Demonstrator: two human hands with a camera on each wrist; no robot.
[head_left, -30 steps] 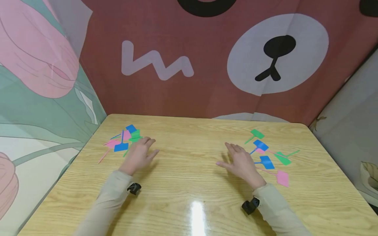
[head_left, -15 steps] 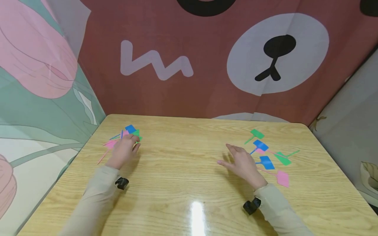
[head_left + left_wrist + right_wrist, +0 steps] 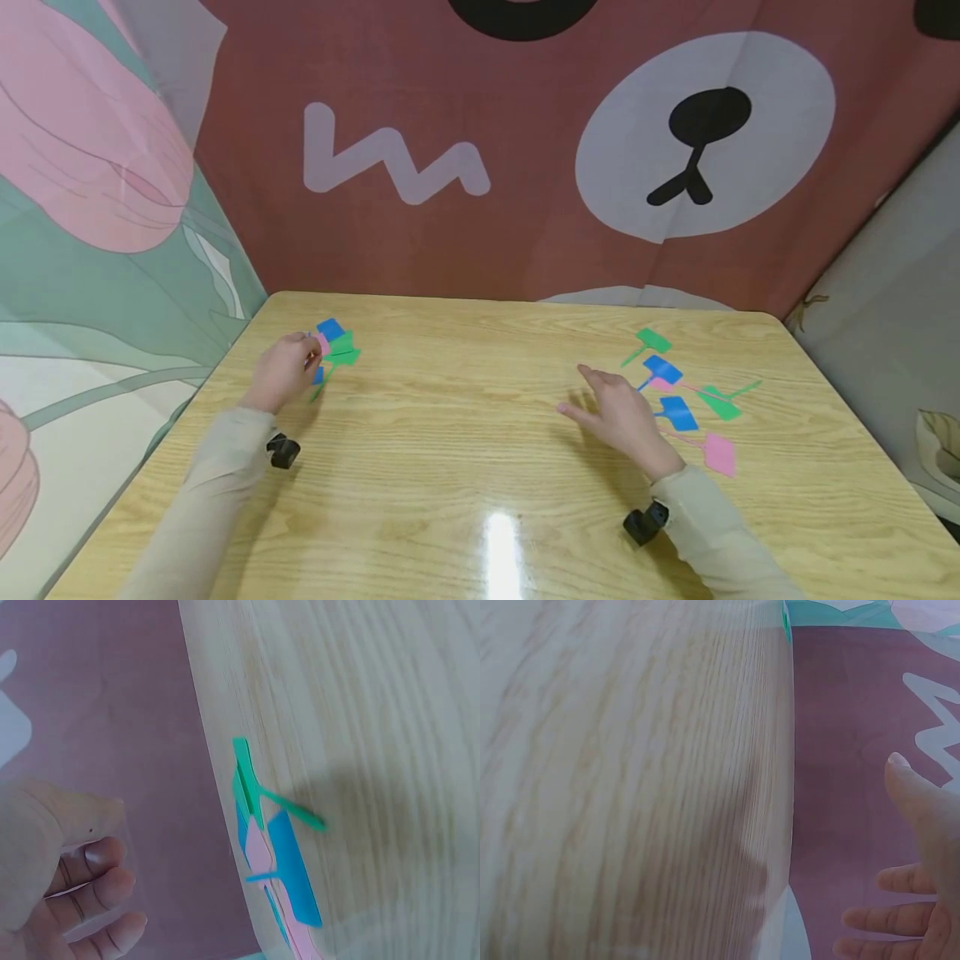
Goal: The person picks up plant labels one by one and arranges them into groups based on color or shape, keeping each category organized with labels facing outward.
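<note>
Flat plastic plant labels, each a squarish head on a thin stem, lie in two groups on the wooden table (image 3: 465,400). My left hand (image 3: 283,371) is over the left group, fingers loosely bent, and hides part of it. In the left wrist view a green label (image 3: 246,780), a blue label (image 3: 295,870) and a pink label (image 3: 259,847) overlap, and nothing is between thumb and fingers. My right hand (image 3: 622,421) hovers left of the right group, fingers extended and holding nothing. Around it lie blue labels (image 3: 678,413), green labels (image 3: 720,403) and a pink label (image 3: 720,454).
Behind the table's far edge hangs a reddish-brown cloth (image 3: 420,242) with a bear print. Patterned cloth (image 3: 97,275) stands along the left side and a pale cloth (image 3: 892,275) along the right. Small black cameras sit on both wrists.
My left hand has moved left across the left group, uncovering green labels and covering pink ones. My right hand has barely shifted. The labels lie where they were.
</note>
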